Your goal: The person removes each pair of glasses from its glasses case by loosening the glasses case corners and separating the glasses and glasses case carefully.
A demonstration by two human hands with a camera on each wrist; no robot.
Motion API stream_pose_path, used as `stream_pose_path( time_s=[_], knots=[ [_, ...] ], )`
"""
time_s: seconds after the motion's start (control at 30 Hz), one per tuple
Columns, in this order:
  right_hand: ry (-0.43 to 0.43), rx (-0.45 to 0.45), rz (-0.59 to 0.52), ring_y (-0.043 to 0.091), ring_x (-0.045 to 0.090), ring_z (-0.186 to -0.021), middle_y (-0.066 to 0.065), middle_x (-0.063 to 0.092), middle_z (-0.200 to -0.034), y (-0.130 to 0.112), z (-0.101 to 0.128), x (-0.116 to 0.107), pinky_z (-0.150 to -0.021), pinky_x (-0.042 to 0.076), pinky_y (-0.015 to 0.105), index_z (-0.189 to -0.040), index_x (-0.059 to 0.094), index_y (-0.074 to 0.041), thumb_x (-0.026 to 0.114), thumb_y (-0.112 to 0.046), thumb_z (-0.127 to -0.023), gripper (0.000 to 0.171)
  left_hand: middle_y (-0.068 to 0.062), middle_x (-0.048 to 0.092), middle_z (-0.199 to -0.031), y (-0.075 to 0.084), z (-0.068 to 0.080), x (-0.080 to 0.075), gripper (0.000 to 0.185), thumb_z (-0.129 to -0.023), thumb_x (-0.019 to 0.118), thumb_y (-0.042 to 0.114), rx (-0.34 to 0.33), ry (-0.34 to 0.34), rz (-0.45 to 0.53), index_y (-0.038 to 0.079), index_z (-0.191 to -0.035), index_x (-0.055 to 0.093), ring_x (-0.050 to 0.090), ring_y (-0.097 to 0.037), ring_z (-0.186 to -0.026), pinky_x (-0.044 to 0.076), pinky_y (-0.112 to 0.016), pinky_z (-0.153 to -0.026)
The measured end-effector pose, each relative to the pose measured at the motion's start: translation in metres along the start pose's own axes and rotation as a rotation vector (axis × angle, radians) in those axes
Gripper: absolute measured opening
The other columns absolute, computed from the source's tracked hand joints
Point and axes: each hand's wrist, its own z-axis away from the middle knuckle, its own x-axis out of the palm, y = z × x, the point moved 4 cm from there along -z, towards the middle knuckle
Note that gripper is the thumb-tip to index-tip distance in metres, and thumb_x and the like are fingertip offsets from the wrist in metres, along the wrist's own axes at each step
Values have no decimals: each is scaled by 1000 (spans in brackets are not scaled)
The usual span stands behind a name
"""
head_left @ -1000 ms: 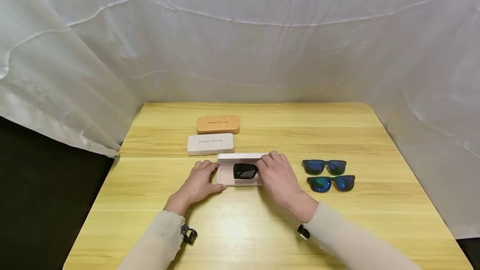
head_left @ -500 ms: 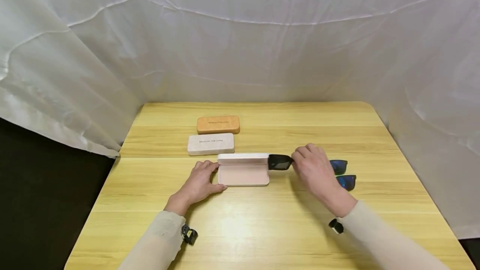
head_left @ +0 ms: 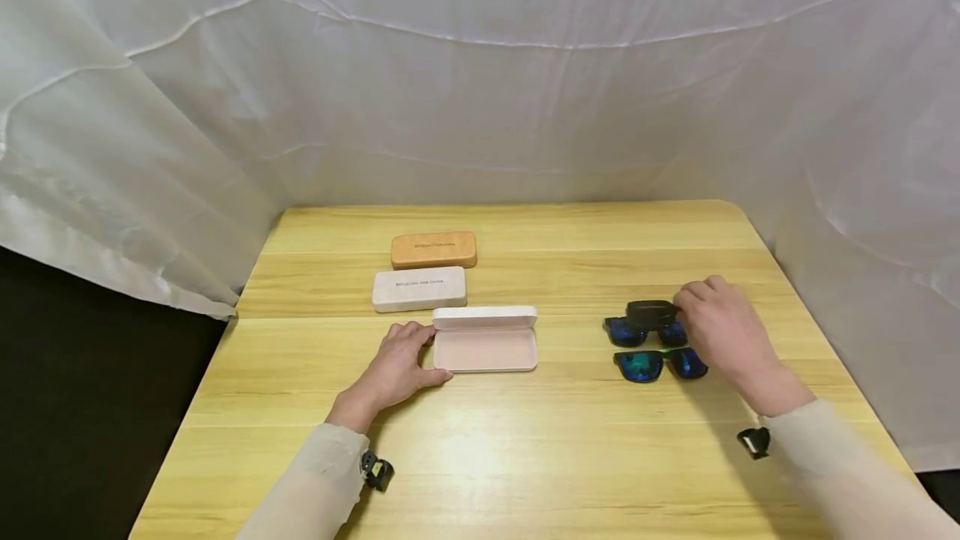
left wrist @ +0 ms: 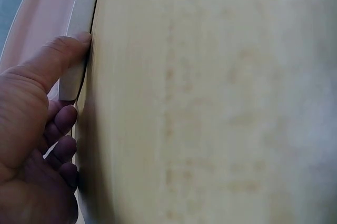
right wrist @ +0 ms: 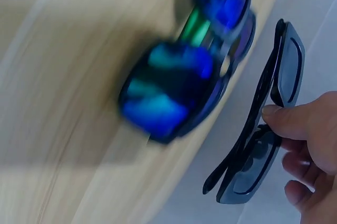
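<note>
A white glasses case (head_left: 486, 350) with a pale pink lining lies with its lid up in the head view, nothing inside it. My left hand (head_left: 396, 367) grips its left end, thumb at the front edge; the left wrist view shows the thumb (left wrist: 55, 58) on the case's rim and the other fingers curled beside it. On the right, my right hand (head_left: 726, 336) pinches black sunglasses (head_left: 647, 312) by the middle, as the right wrist view shows, temples folded. They are held over the farther of two pairs of blue-mirrored sunglasses (head_left: 624, 332); the nearer pair (head_left: 641, 367) lies just in front.
Behind the white case, a closed pale grey glasses case (head_left: 420, 290) and a closed tan one (head_left: 433, 250) lie on the wooden table (head_left: 480, 473). A white curtain (head_left: 510, 123) hangs around the back and sides of the table.
My right hand has lifted the black sunglasses out of the white case and carried them right, over the blue-mirrored pairs. My left hand has stayed at the case's left end.
</note>
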Motion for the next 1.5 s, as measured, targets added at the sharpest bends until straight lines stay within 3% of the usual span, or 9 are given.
stream_pose_path(
  time_s=[0.33, 0.47, 0.6, 0.77, 1.1, 1.5],
  knots=[
    [12, 29, 5, 39, 58, -74, 20, 70, -81, 63, 28, 3, -73, 45, 51, -81, 66, 3, 77, 12, -65, 22, -6, 63, -131, -1, 0, 0, 80, -84, 90, 38, -6, 0, -3, 3, -148, 58, 48, -26, -119, 43, -45, -104],
    [-72, 74, -13, 37, 57, -72, 21, 70, -80, 78, 38, 8, -73, 43, 51, -80, 65, 5, 71, 16, -60, 24, -6, 63, -132, -1, -1, 0, 79, -85, 89, 40, -3, -4, -4, 2, -147, 58, 48, -26, -120, 44, -45, -105],
    [-172, 127, -6, 31, 55, -68, 14, 65, -73, 89, 47, 11, -73, 42, 49, -75, 62, 2, 68, 17, -59, 23, -7, 63, -133, 0, -1, 0, 79, -85, 89, 40, 1, -10, 1, 2, -147, 58, 48, -28, -123, 44, -46, -107],
    [-236, 167, 8, 28, 54, -66, 9, 63, -71, 95, 53, 17, -71, 44, 49, -73, 62, -2, 69, 15, -60, 23, -6, 63, -132, -1, -1, 0, 79, -85, 89, 39, -5, -3, -2, 2, -147, 58, 48, -27, -122, 44, -45, -107],
    [-383, 250, 27, 42, 57, -82, 20, 69, -88, 103, 68, 32, -73, 47, 60, -88, 70, 1, 70, 15, -76, 19, -5, 63, -130, 1, 0, -1, 77, -84, 90, 38, -14, -5, 10, 4, -146, 59, 48, -26, -120, 43, -44, -105],
    [-430, 230, 49, 41, 54, -82, 18, 66, -86, 101, 66, 33, -76, 46, 58, -83, 66, -1, 68, 16, -71, 21, -5, 64, -129, -1, -2, 1, 77, -84, 90, 39, -8, -4, 0, 3, -145, 60, 49, -26, -120, 43, -44, -105]
  ],
)
